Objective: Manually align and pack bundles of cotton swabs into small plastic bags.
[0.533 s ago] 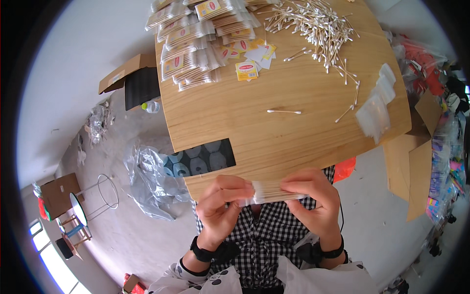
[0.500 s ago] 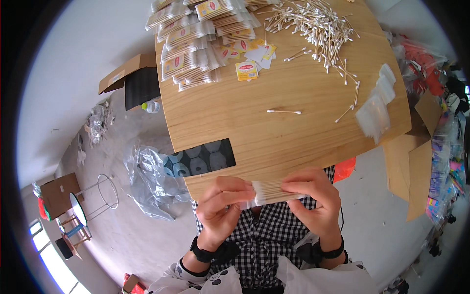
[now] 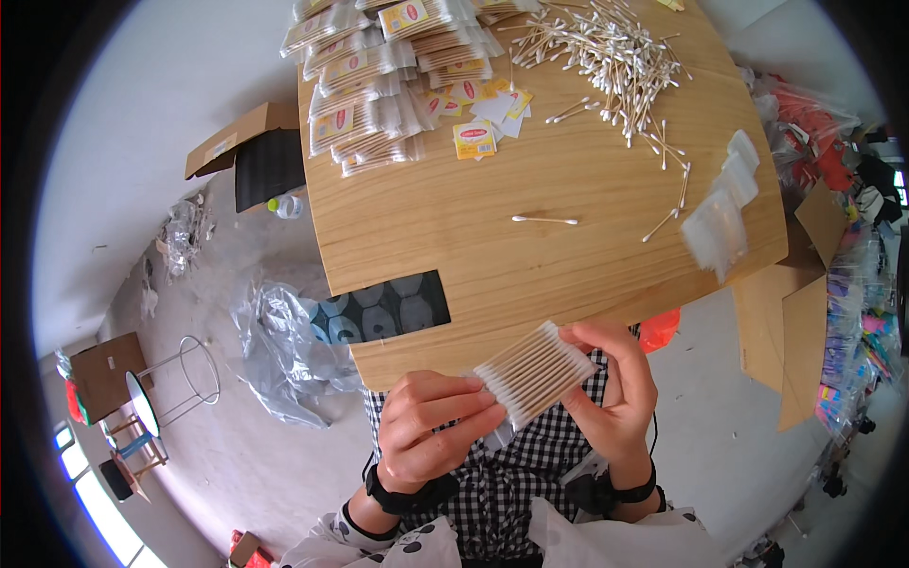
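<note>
A clear bag packed with a row of cotton swabs (image 3: 535,374) is tilted up in front of my chest, just off the table's near edge. My left hand (image 3: 431,426) pinches its lower left end, where some loose plastic film shows. At the opposite end, my right hand (image 3: 615,388) has its fingers at the upper corner and its thumb near the lower edge. Beyond them, a single cotton swab (image 3: 544,221) lies on the wooden table (image 3: 568,265). Yellow-and-white cards (image 3: 475,139) lie farther back.
Filled swab bags (image 3: 365,104) are stacked at the far left, beside a loose heap of cotton swabs (image 3: 625,66). Clear plastic bags (image 3: 717,232) lie near the right edge. A dark patterned panel (image 3: 388,308) covers the near left corner. Cardboard boxes (image 3: 757,322) stand on the floor.
The swab bag has turned from nearly level to slanting, its broad side now showing. My left fingers have shifted across its left end, and the right end has risen.
</note>
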The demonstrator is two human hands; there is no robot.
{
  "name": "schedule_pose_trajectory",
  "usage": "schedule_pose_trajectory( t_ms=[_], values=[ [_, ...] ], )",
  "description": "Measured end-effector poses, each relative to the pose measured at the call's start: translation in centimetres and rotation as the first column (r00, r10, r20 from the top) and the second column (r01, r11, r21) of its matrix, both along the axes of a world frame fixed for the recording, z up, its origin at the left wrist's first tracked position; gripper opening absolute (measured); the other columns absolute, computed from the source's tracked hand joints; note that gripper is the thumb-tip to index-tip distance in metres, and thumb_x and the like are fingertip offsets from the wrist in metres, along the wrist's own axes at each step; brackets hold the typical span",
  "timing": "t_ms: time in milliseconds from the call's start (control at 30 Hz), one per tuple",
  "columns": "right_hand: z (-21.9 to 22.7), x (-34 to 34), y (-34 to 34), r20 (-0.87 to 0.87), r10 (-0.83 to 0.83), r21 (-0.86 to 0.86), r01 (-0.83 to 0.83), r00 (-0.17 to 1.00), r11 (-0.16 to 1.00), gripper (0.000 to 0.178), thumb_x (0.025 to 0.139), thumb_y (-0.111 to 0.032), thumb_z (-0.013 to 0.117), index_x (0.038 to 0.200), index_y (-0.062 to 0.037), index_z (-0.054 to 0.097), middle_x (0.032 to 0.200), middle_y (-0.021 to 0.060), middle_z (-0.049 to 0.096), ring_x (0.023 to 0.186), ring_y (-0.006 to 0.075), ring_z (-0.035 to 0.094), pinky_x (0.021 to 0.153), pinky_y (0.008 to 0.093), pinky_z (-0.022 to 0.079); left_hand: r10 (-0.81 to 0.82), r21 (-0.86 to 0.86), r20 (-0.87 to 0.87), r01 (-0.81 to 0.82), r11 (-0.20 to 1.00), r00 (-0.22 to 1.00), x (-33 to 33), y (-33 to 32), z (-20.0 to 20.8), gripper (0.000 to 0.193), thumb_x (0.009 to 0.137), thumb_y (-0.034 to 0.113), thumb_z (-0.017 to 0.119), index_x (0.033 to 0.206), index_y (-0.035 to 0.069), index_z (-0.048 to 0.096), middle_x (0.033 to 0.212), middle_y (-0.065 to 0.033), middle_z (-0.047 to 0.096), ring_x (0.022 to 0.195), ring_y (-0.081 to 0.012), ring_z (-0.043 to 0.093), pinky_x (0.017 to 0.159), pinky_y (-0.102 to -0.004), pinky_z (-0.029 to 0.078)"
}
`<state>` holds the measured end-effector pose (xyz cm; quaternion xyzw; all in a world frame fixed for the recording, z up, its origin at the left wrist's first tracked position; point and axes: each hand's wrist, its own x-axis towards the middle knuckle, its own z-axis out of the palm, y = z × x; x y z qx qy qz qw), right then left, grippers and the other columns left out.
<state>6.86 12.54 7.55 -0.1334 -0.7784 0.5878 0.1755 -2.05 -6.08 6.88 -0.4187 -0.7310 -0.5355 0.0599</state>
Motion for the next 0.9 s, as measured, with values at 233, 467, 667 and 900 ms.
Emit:
schedule_pose_trajectory(
  t_ms=[233,467,667,900],
  values=[
    [-0.2,0.1,0.0,0.045,-0.009,-0.119,0.015,0.999,0.993,0.053,0.079,0.003,0.076,0.127,0.0012,0.055,0.112,0.0110,0.066,0.100,0.0185,0.061,0.089,0.0313,0.047,0.032,0.041,0.446,-0.056,0.998,0.894,0.3,0.2,-0.5,0.024,0.074,-0.011,0.072,0.096,-0.003,0.071,0.090,-0.0121,0.067,0.080,-0.0218,0.065,0.067,-0.0296,0.051],
    [-0.3,0.6,0.0,0.072,-0.052,-0.209,0.066,0.996,0.976,0.052,0.081,-0.002,0.078,0.127,0.0042,0.055,0.108,0.0080,0.063,0.090,0.0145,0.058,0.081,0.0278,0.047,0.030,0.082,0.756,-0.141,0.987,0.653,1.4,0.4,-0.3,0.012,0.086,-0.008,0.069,0.098,-0.006,0.068,0.089,-0.0099,0.066,0.078,-0.0162,0.062,0.070,-0.0260,0.048],
    [-0.2,0.6,-0.1,0.096,-0.030,-0.269,0.055,0.995,0.962,0.052,0.081,-0.003,0.079,0.127,0.0046,0.056,0.107,0.0078,0.061,0.087,0.0132,0.056,0.079,0.0256,0.046,0.018,0.104,0.830,-0.187,0.977,0.558,1.5,0.5,-0.2,0.011,0.088,-0.006,0.069,0.098,-0.006,0.067,0.089,-0.0074,0.066,0.080,-0.0117,0.060,0.073,-0.0244,0.048],
    [0.2,0.3,-0.2,0.131,-0.028,-0.360,0.074,0.991,0.930,0.049,0.086,-0.003,0.074,0.129,0.0046,0.053,0.105,0.0085,0.062,0.090,0.0134,0.059,0.082,0.0273,0.048,-0.062,0.180,0.920,-0.279,0.943,0.387,1.6,0.9,-0.3,0.009,0.091,-0.004,0.066,0.100,-0.006,0.066,0.093,-0.0063,0.068,0.085,-0.0108,0.065,0.077,-0.0247,0.053]
  ],
)
